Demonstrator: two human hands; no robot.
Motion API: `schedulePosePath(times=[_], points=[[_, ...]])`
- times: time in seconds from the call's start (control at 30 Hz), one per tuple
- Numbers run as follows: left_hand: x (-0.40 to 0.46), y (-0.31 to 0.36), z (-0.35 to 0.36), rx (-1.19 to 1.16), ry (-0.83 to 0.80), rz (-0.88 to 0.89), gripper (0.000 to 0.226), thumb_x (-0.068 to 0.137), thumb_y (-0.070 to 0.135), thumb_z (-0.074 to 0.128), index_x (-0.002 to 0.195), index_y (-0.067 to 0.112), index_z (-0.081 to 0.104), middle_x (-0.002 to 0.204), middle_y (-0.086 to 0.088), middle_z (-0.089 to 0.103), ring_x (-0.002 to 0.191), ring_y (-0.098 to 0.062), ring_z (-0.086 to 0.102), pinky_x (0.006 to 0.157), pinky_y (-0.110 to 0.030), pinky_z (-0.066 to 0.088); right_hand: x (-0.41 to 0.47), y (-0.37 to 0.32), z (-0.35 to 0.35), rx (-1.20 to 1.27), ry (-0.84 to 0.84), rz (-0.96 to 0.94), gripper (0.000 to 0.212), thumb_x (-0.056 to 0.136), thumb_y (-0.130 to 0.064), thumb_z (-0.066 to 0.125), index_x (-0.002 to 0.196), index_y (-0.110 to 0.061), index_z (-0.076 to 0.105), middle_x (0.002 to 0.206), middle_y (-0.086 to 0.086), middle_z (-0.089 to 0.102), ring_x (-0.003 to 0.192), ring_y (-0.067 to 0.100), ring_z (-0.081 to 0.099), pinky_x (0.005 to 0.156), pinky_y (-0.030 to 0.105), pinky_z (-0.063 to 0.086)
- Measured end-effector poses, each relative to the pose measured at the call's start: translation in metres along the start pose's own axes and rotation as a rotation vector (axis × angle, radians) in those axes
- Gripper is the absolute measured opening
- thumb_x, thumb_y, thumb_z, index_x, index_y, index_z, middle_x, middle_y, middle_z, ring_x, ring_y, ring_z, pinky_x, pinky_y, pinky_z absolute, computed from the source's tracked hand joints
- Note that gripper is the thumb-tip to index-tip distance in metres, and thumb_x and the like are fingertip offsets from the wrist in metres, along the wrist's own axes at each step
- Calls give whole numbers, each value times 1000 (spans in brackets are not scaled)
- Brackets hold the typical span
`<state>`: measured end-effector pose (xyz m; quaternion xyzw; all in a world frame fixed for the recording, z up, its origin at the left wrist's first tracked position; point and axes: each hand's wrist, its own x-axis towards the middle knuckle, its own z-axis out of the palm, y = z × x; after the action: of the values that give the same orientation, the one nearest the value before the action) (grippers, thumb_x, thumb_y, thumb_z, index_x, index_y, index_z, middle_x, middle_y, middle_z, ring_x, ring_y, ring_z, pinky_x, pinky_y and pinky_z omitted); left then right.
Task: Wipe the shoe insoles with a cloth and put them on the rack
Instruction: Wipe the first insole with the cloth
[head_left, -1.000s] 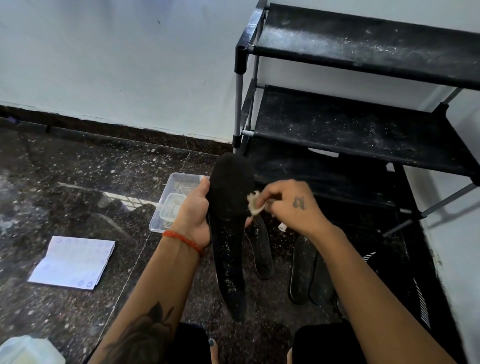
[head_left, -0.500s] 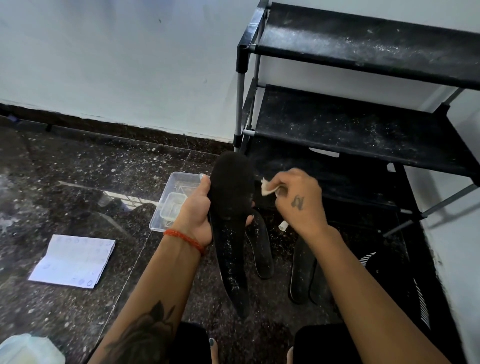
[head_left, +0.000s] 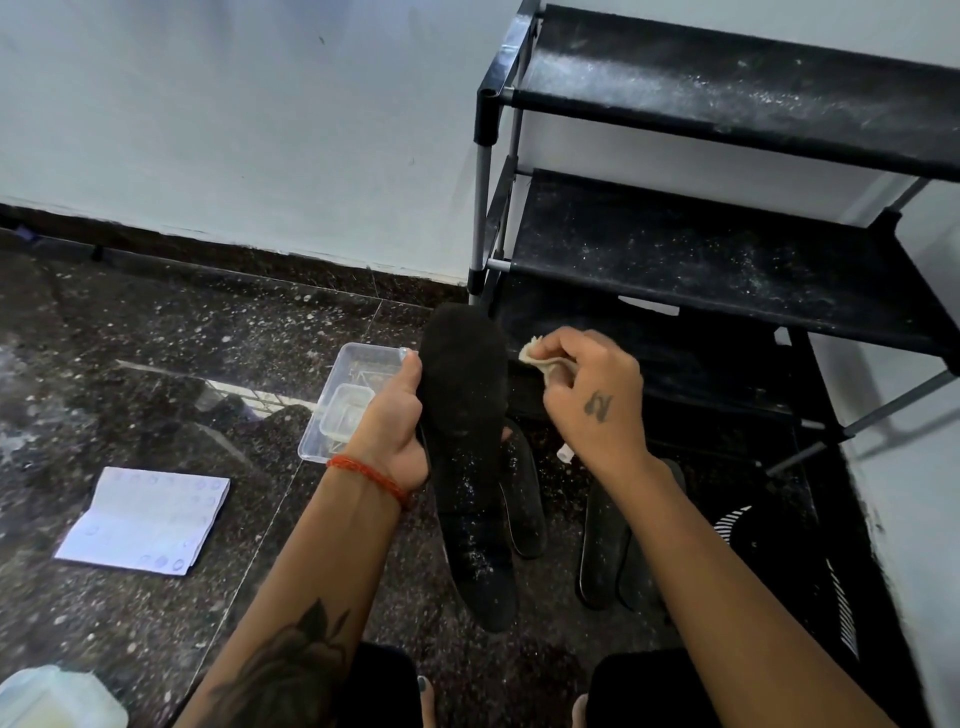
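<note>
rack (head_left: 727, 260) far right, dusty shelves bare, awaiting insoles | spare insoles (head_left: 605, 535) lie on near floor below | insole (head_left: 467, 441) upright in left hand (head_left: 395, 431), gripped mid-length to expose face | right hand (head_left: 592, 395) pinches cloth (head_left: 537, 358) just beside toe, apart
</note>
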<state>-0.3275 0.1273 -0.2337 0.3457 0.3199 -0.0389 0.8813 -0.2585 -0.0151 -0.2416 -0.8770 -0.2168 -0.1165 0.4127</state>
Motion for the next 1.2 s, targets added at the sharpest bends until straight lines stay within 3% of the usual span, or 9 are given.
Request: schedulePosePath(times=[0.13, 0.3, 0.4, 0.53, 0.67, 0.8, 0.9, 1.0, 1.2], points=[[-3, -4, 4, 41, 23, 84, 48, 103, 36, 22, 84, 9, 58, 66, -7, 72, 49, -17, 67, 65, -39, 50, -7, -11, 11, 50, -182, -134, 30, 75, 6, 56, 85, -17, 72, 89, -3, 69, 84, 6, 62, 79, 11, 47], [2, -2, -1, 48, 101, 4, 59, 100, 48, 23, 120, 5, 58, 93, -13, 70, 73, -25, 69, 66, -38, 55, -4, -2, 2, -1, -525, -53, 28, 72, 1, 58, 78, -21, 74, 88, -5, 68, 85, 10, 63, 80, 30, 53], [1, -1, 2, 42, 134, 36, 50, 101, 43, 26, 103, 8, 62, 104, -8, 65, 92, -24, 63, 68, -40, 49, 2, 5, -8, -113, -290, 46, 24, 73, -5, 53, 72, -18, 73, 83, -2, 69, 80, 13, 63, 75, 28, 51], [1, -1, 2, 55, 120, 33, 51, 101, 44, 27, 108, 8, 63, 105, -12, 68, 85, -25, 67, 67, -40, 52, 2, -6, -3, 191, -75, 74, 29, 75, 5, 57, 69, -20, 70, 77, -15, 64, 72, -2, 60, 65, 10, 45], [4, -5, -1, 83, 74, 54, 62, 101, 41, 24, 75, 7, 70, 62, -7, 70, 51, -15, 67, 46, -24, 55, -8, -16, 10, 166, -353, -159, 31, 71, 11, 56, 78, -14, 74, 88, -2, 70, 85, 6, 63, 80, 15, 48], [4, -4, -3, 79, 92, 11, 54, 100, 47, 25, 100, 8, 63, 82, -13, 71, 61, -20, 70, 50, -28, 55, -1, -4, 1, 128, -640, -12, 37, 69, 13, 52, 71, -17, 74, 82, -6, 69, 82, 5, 64, 74, 13, 48], [4, -4, -3, 100, 108, 33, 49, 99, 46, 33, 109, 9, 63, 93, -14, 69, 64, -22, 71, 49, -31, 56, 5, 8, -6, 105, -424, 120, 35, 73, 10, 56, 66, -20, 71, 70, -17, 63, 66, -4, 58, 60, 3, 40], [2, -3, 0, 92, 75, 28, 47, 99, 45, 34, 116, 10, 61, 98, -15, 69, 64, -23, 72, 46, -33, 55, 7, 8, -6, 277, -162, 166, 30, 79, 9, 57, 72, -18, 68, 79, -15, 65, 72, -10, 58, 64, 3, 42], [3, -5, 1, 92, 18, 16, 50, 99, 46, 30, 99, 10, 64, 77, -12, 73, 63, -22, 71, 48, -32, 57, 1, -1, 13, 250, -246, 71, 29, 83, 7, 57, 93, -15, 73, 95, -8, 65, 86, -6, 57, 79, -1, 39]])
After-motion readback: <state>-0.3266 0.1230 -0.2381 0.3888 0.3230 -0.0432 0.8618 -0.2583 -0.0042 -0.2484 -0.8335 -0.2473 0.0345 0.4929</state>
